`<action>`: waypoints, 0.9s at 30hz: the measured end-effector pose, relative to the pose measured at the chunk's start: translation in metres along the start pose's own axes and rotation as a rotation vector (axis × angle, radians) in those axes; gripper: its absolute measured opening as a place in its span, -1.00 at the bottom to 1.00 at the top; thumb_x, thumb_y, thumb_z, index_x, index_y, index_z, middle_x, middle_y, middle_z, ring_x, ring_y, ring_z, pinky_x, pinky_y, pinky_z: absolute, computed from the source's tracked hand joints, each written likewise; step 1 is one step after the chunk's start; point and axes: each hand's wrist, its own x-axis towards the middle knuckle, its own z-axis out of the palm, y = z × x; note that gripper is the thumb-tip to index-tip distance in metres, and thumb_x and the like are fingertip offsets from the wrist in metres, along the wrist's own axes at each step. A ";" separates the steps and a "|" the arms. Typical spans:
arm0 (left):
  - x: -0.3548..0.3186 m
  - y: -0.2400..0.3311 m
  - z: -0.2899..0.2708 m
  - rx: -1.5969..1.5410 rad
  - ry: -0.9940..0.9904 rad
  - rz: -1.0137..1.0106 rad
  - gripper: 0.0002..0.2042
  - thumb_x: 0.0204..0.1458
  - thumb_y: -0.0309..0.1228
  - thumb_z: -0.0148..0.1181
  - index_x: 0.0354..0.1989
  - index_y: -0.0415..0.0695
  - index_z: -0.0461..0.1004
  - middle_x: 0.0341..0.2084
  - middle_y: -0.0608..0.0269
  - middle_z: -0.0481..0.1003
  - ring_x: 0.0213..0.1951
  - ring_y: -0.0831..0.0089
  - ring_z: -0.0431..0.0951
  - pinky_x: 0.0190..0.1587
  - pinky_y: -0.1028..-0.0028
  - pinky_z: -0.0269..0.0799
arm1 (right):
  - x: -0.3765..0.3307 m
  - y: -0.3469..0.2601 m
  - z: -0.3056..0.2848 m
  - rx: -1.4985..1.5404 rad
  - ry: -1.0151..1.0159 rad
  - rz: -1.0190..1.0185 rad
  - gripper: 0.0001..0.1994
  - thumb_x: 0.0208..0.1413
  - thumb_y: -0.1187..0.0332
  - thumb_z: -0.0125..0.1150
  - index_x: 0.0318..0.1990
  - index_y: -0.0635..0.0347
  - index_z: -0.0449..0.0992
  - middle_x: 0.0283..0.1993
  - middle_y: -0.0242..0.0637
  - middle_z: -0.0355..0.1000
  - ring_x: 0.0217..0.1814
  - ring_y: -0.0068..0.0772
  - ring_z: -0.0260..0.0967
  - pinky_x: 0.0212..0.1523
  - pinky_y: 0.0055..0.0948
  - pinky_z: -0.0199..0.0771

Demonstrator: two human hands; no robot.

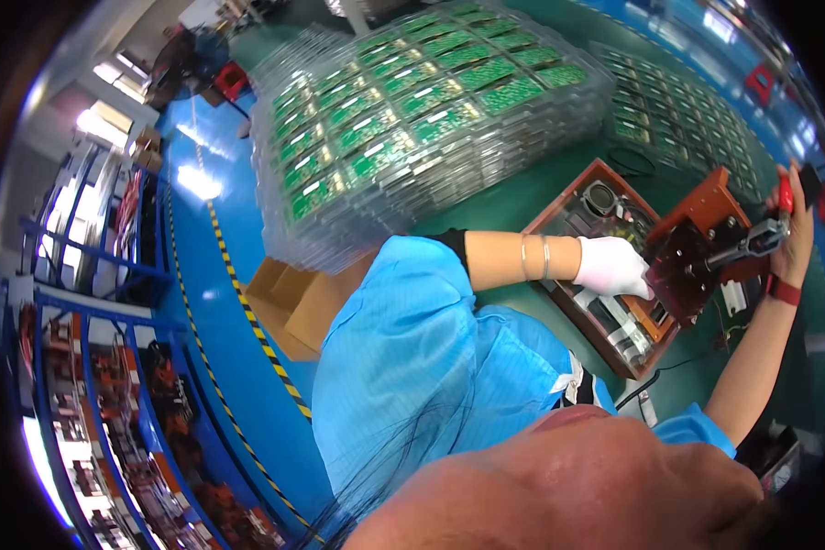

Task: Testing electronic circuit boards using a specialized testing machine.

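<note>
"So, which step do you make this?"

"Working the clamp (761, 240), I'd judge. The right hand (798, 231) is bare, its fingers closed round the red handle (786, 194); the clamp's metal body lies just below and left of those fingers."

"And the left hand (611, 264)?"

"Gloved in white, reaching in over the box (651, 361). Its fingertips point down and right, at the left edge of the dark red panel (681, 277). Whether they pinch something or merely rest there, I can't tell; the tips are partly lost against it."

"What would the next move call for?"

"A controlled swing of the handle, I'd say, with the gloved fingertips well out from under the panel. A nip there seems the obvious risk."

"How are the arms set?"

"The left forearm (504, 258) runs nearly level from the blue sleeve (390, 316), back of the hand showing. The right forearm (754, 371) rises steeply, a red wristband (783, 291) below the palm."

"Anything else about the fingers?"

"Pale parts (625, 332) lie in the box just below the gloved ones, a round part (599, 198) above and left of them. The green boards (371, 158) sit well apart, farther up and left."
</note>
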 end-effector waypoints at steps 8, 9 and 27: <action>-0.091 0.006 -0.067 -0.077 0.411 0.305 -0.75 0.06 -0.34 0.08 -0.08 -0.02 0.49 -0.13 0.26 0.57 -0.24 0.19 0.57 -0.29 0.28 0.47 | 0.012 0.006 -0.003 0.031 0.043 -0.010 -0.48 0.36 0.25 0.09 0.39 0.23 0.25 0.15 -0.33 0.42 -0.28 -0.65 0.23 -0.22 -0.68 0.31; -0.105 0.003 -0.090 0.040 0.273 0.238 -0.76 0.05 -0.35 0.09 -0.09 -0.01 0.50 -0.13 0.30 0.57 -0.26 0.20 0.57 -0.31 0.29 0.46 | 0.009 0.006 -0.004 0.016 0.053 -0.011 -0.49 0.37 0.25 0.07 0.39 0.23 0.25 0.16 -0.34 0.41 -0.28 -0.65 0.22 -0.22 -0.68 0.31; -0.479 -0.304 -0.225 0.322 0.590 -1.713 -0.63 0.06 -0.43 0.04 0.01 0.16 0.61 -0.04 0.37 0.63 -0.03 0.25 0.60 0.07 0.34 0.47 | -0.011 -0.002 -0.028 0.008 0.161 0.016 -0.49 0.35 0.19 0.09 0.34 0.30 0.29 0.14 -0.34 0.41 -0.36 -0.66 0.20 -0.32 -0.64 0.29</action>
